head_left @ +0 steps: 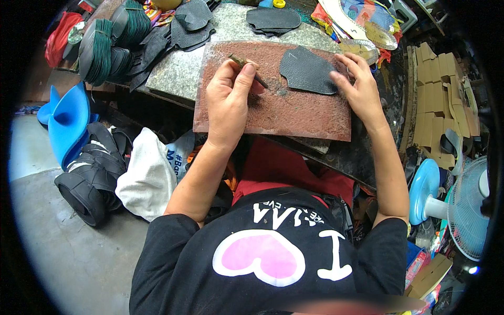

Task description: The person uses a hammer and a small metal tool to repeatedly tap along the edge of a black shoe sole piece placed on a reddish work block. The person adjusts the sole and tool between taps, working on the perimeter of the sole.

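Observation:
A worn reddish-brown board (226, 118) lies on the bench in front of me. My left hand (231, 97) is closed around a short, dark metal rod that looks like a punch (260, 80). Its lower end slants down to the right, close to the board. A cut piece of black grained leather (308, 72) rests flat on the board's right half. My right hand (361, 88) is at the right edge of that piece, fingers apart, with the thumb at the leather's edge. Whether it presses on the leather I cannot tell.
Behind the board, more black leather pieces (273, 19) lie on a grey stone slab (173, 73). Bundles of dark green cord (96, 55) stand at the far left. Cardboard boxes (436, 100) and a fan (472, 207) are on the right. A white cloth (144, 176) hangs low left.

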Motion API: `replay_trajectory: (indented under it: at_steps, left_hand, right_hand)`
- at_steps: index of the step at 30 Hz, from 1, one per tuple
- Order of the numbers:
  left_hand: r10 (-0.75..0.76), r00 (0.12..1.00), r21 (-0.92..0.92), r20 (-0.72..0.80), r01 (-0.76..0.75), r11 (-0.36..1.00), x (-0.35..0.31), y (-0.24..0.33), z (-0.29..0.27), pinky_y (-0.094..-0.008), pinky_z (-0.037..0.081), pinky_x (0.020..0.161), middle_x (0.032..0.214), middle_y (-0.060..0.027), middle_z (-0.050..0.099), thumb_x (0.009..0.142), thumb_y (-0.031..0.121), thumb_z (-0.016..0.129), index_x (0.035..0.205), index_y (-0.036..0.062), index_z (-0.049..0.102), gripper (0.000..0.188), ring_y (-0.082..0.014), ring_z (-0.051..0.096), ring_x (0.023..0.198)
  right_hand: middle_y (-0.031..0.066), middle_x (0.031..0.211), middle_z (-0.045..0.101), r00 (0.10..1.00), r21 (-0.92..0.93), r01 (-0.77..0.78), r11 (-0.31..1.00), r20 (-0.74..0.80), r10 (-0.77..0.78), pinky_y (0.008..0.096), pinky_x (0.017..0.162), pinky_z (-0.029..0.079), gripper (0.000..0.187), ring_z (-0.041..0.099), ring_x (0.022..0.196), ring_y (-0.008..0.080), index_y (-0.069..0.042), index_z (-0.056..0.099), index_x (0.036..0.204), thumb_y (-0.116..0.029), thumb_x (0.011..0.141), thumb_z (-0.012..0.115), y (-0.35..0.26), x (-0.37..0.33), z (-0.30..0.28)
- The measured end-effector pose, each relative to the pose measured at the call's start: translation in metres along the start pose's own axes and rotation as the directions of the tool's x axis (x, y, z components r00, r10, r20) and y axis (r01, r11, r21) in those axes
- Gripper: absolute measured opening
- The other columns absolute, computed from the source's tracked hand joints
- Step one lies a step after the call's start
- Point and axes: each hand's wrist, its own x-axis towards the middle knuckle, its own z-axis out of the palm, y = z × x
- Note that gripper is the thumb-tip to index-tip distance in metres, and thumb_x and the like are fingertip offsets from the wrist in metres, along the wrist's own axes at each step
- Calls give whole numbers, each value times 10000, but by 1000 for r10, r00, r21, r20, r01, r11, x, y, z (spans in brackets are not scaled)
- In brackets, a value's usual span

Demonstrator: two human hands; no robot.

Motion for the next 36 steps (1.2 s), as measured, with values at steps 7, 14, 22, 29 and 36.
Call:
replay_trajectory:
  at_steps: [7, 14, 22, 29, 36]
  left_hand:
    - [-25, 1000, -80, -5, 25, 996, 1, 1, 0, -286, 563, 677, 882, -61, 636, 1026, 185, 524, 1034, 27, 590, 170, -141, 644, 739]
    - [-43, 999, -66, 23, 44, 997, 0, 3, -1, -300, 575, 673, 887, -71, 639, 1033, 171, 504, 1034, 26, 579, 163, -152, 648, 730]
    - [-37, 999, -88, 25, 39, 995, 0, 3, 0, -304, 580, 689, 898, -75, 641, 1035, 175, 501, 1045, 21, 573, 170, -157, 657, 756]
    - [-44, 999, -84, 15, 45, 995, 0, 3, 0, -308, 577, 726, 916, -84, 642, 1036, 171, 496, 1088, 15, 574, 182, -158, 658, 782]
    - [-50, 998, -70, 32, 52, 996, 0, 5, 0, -316, 577, 737, 921, -90, 642, 1039, 162, 485, 1125, -3, 575, 207, -166, 658, 804]
  right_hand:
    - [138, 1291, 585, 984, -19, 120, 993, 136, -116, 413, 1060, 396, 581, 509, 1239, 326, -82, 636, 1239, -272, 721, 817, -17, -7, -7]
    - [110, 1280, 579, 971, 50, 47, 998, 233, -58, 401, 1070, 377, 561, 495, 1246, 291, -75, 632, 1241, -249, 732, 795, 2, -6, -26]
    - [26, 871, 609, 939, 202, -335, 920, 155, 308, 250, 734, 474, 394, 562, 791, 107, -46, 643, 1221, -177, 860, 732, 19, -13, -15]
    - [-55, 857, 539, 939, 506, -324, 799, 70, 336, 192, 751, 423, 352, 485, 785, 37, -41, 636, 1238, -21, 888, 671, 19, -13, -12]
    - [-42, 904, 558, 972, 469, -166, 868, -69, 224, 200, 774, 438, 306, 509, 821, 51, -57, 649, 1215, -26, 911, 670, 16, -22, -12]
